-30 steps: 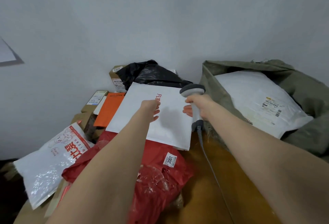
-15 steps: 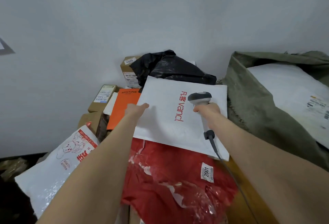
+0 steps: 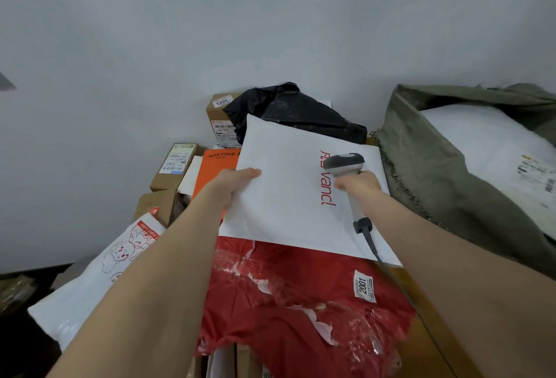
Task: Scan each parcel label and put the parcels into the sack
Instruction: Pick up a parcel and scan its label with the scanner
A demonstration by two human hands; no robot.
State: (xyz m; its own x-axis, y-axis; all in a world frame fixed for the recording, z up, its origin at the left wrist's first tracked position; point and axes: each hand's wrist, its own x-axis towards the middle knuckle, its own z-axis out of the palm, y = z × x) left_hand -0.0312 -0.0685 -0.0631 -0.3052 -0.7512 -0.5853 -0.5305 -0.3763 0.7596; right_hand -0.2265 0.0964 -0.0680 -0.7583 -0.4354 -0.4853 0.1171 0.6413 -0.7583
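The left hand (image 3: 234, 185) pinches the edge of one white envelope (image 3: 285, 203); the right hand (image 3: 359, 186) grips one scanner (image 3: 346, 164) over it. One red bag (image 3: 294, 302) lies beneath. At the right, one green sack (image 3: 436, 173) holds one white parcel (image 3: 487, 143).

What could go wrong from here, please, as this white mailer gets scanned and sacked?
The white Vancl mailer shows only red lettering face-up, no label, so the barcode scanner in the right hand may read nothing. The left hand grips just its left edge; it could sag or slip. The scanner cable crosses the mailer's near corner and might snag on the way to the sack.
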